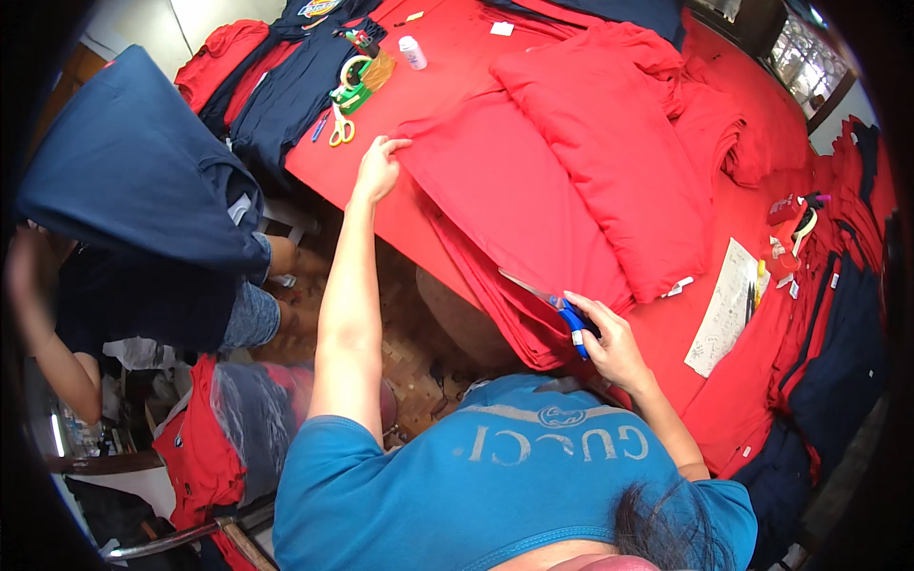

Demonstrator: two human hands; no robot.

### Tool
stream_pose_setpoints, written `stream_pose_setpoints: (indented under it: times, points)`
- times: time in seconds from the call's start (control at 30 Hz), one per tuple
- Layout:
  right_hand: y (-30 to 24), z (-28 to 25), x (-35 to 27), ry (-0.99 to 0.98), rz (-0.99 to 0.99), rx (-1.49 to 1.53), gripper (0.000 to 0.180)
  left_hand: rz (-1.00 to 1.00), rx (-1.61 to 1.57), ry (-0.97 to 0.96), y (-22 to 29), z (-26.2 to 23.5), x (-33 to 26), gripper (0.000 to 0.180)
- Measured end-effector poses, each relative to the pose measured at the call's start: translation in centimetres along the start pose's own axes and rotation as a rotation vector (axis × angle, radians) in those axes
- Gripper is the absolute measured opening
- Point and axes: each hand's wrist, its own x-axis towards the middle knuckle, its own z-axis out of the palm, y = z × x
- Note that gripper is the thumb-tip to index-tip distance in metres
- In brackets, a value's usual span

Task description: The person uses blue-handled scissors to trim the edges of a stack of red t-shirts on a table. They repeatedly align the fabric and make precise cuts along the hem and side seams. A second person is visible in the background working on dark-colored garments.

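Right hand (614,350) grasps blue-handled scissors (575,325); left hand (379,173) meets the red fabric (533,200) at far left, pinch indeterminable; blades (535,291) should avoid snagging it.

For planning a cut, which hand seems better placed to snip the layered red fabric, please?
Likely the right hand: it holds blue-handled metal scissors at the fabric; the left hand shows no tool.

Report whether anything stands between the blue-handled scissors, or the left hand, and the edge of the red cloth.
Nothing visible does. The left hand is at the far left corner of the red cloth; the blue-handled scissors, held in the right hand, have their blades by its near edge, though contact is unclear.
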Motion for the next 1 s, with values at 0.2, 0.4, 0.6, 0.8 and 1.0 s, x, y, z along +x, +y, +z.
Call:
stream_pose_setpoints:
  times: [0.2, 0.4, 0.6, 0.8, 1.0]
  points:
    - [0.9, -6.3, -1.0, 0.162, 0.137, 0.514, 0.055, 0.239, 0.334, -0.037, 9.3, -2.6, 3.1, 0.012]
    - [7.9, -13.4, -1.2, 0.658, 0.261, 0.246, 0.048, 0.174, -0.571, -0.474, 18.9, 1.8, 12.3, 0.014]
    - [9.4, -15.0, -2.1, 0.541, 0.326, -0.608, 0.025, 0.143, -0.268, -0.28, 24.0, 10.3, 15.2, 0.031]
    - [11.3, -22.8, -4.4, 0.891, 0.204, -0.741, 0.019, 0.289, 0.038, -0.036, 22.1, 10.8, 17.0, 0.034]
    - [19.0, -36.6, -6.9, 1.254, 0.474, -1.006, 0.035, 0.204, -0.013, 0.031, 25.0, 14.0, 15.9, 0.036]
